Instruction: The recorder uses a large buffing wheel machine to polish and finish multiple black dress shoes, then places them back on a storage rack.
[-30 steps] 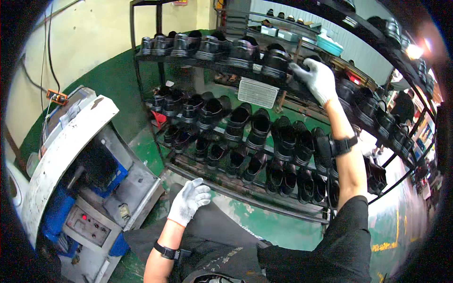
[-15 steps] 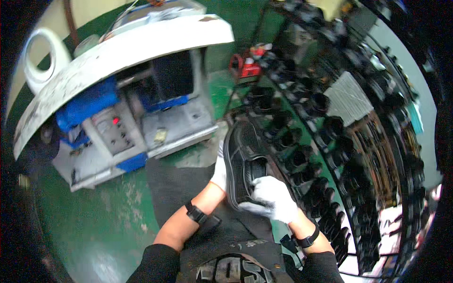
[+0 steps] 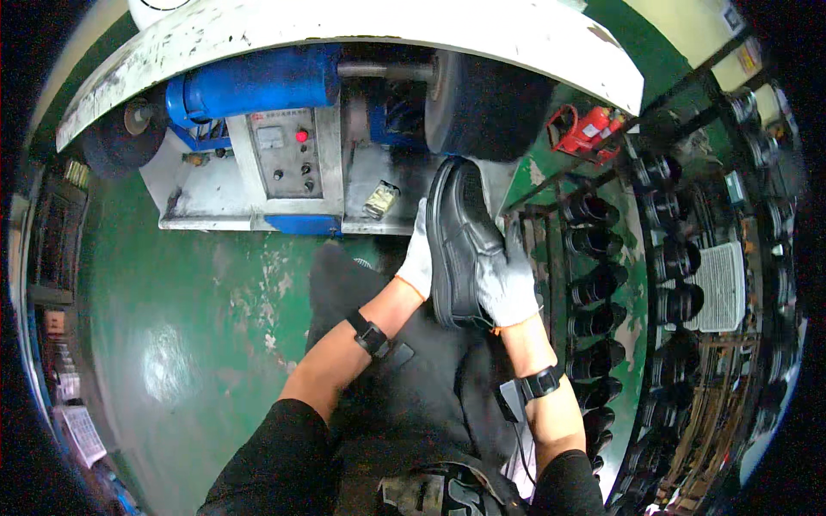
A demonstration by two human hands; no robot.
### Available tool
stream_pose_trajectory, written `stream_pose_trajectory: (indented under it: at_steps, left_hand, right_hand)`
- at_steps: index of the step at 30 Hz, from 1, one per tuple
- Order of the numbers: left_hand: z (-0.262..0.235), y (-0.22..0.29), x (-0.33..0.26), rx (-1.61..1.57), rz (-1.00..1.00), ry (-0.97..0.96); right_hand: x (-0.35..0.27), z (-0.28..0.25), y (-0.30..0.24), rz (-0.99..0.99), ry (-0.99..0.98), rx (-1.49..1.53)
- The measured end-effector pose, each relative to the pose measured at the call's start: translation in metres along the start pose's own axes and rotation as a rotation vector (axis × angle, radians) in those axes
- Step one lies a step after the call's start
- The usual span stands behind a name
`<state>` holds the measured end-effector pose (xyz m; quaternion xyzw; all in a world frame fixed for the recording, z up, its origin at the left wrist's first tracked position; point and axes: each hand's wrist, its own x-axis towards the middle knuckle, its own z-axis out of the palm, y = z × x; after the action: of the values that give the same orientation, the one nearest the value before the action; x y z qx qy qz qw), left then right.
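Observation:
I hold a black leather shoe [image 3: 460, 232] in front of me with both hands, its toe pointing up toward a dark buffing wheel [image 3: 490, 107]. My left hand [image 3: 419, 258], in a white glove, grips the shoe's left side along the sole. My right hand [image 3: 509, 279], also gloved, wraps around the heel end on the right. The shoe's toe is close below the wheel; I cannot tell if they touch. A black band sits on each wrist.
The wheel belongs to a grey machine with a blue motor [image 3: 254, 82], a control panel [image 3: 288, 155] and a curved white cover [image 3: 344, 26]. A metal rack [image 3: 654, 258] full of black shoes stands on the right. A red object [image 3: 585, 129] lies near it. Green floor [image 3: 189, 327] spreads to the left.
A second ago my right hand reached up to the rack and my left hung free. Since then I took a shoe, turned to the machine, and raised it toward the wheel.

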<state>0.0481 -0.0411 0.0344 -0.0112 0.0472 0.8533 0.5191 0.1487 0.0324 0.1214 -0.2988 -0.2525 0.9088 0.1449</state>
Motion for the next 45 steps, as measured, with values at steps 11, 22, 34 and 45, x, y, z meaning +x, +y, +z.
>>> stream_pose_trajectory:
  at_steps: [11,22,34,45]
  left_hand:
    - [-0.025,0.039,0.075,0.035,0.028,0.112]
    - [-0.020,0.080,0.117,0.439,0.146,0.461]
    - [-0.050,0.113,0.131,0.292,0.259,0.381]
    - [-0.041,0.106,0.109,0.798,0.432,0.682]
  right_hand:
    - [0.146,-0.067,-0.006,0.148,-0.678,0.212]
    - [0.199,-0.066,0.000,-0.275,-0.262,-0.255]
    - [0.220,-0.072,0.002,-0.544,-0.198,-0.823]
    - [0.189,-0.031,-0.003,-1.035,-0.020,-1.739]
